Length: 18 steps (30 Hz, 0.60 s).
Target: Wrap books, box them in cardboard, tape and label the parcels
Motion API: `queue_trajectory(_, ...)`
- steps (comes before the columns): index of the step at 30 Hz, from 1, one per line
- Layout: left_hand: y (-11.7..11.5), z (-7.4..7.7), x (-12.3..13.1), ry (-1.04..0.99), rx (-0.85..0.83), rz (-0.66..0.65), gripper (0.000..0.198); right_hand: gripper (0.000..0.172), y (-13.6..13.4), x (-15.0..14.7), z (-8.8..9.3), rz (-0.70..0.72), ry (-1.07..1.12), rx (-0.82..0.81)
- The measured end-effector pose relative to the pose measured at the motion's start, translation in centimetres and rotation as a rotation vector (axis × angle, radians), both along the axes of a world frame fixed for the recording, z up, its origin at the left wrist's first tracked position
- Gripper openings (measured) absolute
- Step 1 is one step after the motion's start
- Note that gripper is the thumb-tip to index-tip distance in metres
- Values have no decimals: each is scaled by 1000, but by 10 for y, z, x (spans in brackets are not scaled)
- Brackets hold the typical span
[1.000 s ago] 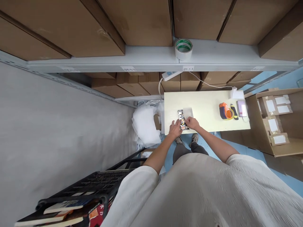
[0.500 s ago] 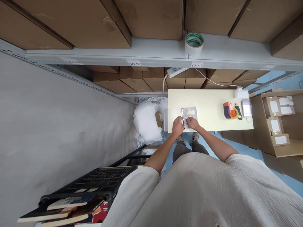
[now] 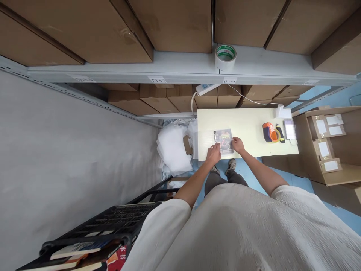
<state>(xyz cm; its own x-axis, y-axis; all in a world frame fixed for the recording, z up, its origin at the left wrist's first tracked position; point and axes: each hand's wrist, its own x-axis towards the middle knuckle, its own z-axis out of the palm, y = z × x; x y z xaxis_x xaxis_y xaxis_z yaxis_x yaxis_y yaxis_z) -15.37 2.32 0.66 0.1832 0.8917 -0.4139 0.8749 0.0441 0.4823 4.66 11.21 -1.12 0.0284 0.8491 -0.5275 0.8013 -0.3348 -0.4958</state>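
Book (image 3: 225,141), dark-covered with bright print, flat on the near left part of the pale yellow table (image 3: 249,128). Seen hazily through a translucent sheet (image 3: 229,135) laid over most of the cover; bare only along a narrow dark strip at the left edge. Too blurred to read.

At the book's near left corner, left hand (image 3: 214,153), fingers bent and touching; pressing or grasping, cannot tell which. At the right edge of book and sheet, right hand (image 3: 238,145), fingers curled in; cannot tell whether pinching the sheet or just resting there.

Farther right on the table, orange-and-dark tape dispenser (image 3: 268,130), with a black-and-yellow cutter (image 3: 280,133) just beside. Toward the right end, a flat item (image 3: 288,129) with details blurred out; at the far right corner, a small white box (image 3: 282,112).

Right of the table, a large carton (image 3: 352,141) holding smaller labelled boxes (image 3: 321,126). To the left, a heap of white sheets (image 3: 172,148). Near left, a black crate (image 3: 113,218) with printed volumes (image 3: 76,248). On the far side, a grey shelf (image 3: 183,62) bearing big cardboard boxes (image 3: 172,26) and a tape roll (image 3: 225,65); below, a white power strip (image 3: 207,89).
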Motion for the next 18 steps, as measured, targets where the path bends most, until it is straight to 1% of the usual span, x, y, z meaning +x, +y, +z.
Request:
queue_trajectory(3, 0, -5, 2, -16, 4, 22, 55, 35, 4, 1, -3, -156, 63, -78)
queue_trajectory(6, 1, -11, 6, -34, 20, 62, 52, 24, 5, -2, -6, -240, 119, -124)
queue_trajectory(8, 1, -14, 8, -47, 32, 94, 50, 17, 5, -3, -8, -268, 148, -151)
queue_trajectory(10, 0, -18, 10, -56, 45, 124, 48, 14, 4, -2, -10, -293, 188, -164)
queue_trajectory(14, -3, -23, 14, -67, 65, 170, 47, 17, 3, 1, -14, -338, 291, -152)
queue_trajectory(18, -1, -25, 21, -86, 63, 196, 49, 21, 5, 10, -13, -329, 356, -157)
